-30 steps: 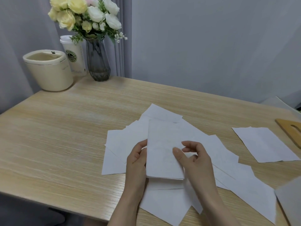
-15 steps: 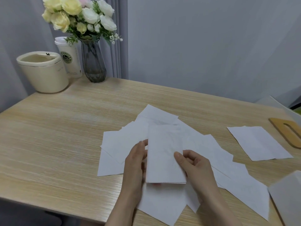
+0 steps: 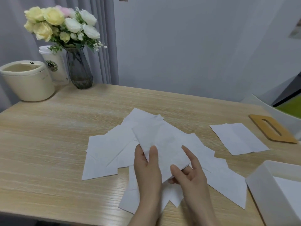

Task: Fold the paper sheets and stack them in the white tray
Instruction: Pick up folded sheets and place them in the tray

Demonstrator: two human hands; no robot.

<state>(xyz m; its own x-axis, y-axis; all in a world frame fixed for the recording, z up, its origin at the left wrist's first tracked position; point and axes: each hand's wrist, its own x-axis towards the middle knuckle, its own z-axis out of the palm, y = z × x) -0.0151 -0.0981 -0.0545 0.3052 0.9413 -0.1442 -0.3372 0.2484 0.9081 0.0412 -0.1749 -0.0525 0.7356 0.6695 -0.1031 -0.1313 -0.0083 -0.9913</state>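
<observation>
A folded white paper sheet (image 3: 162, 144) is lifted over the pile, tilted with its far end pointing up and left. My left hand (image 3: 147, 170) pinches its near left edge, thumb on top. My right hand (image 3: 189, 173) grips its near right corner, thumb on top and fingers underneath. Several unfolded white sheets (image 3: 107, 154) lie spread on the wooden table under and around both hands. The white tray (image 3: 263, 191) stands at the lower right with a folded sheet (image 3: 291, 191) lying in it.
One creased sheet (image 3: 239, 138) lies apart at the right, next to a wooden board with a slot (image 3: 272, 128). At the back left stand a cream bin (image 3: 27, 81), a paper cup (image 3: 54, 66) and a grey vase of flowers (image 3: 79, 69).
The folded sheet has turned from upright to slanted, its far end swung left. My left thumb has come onto its top. The view has shifted, showing more of the tray.
</observation>
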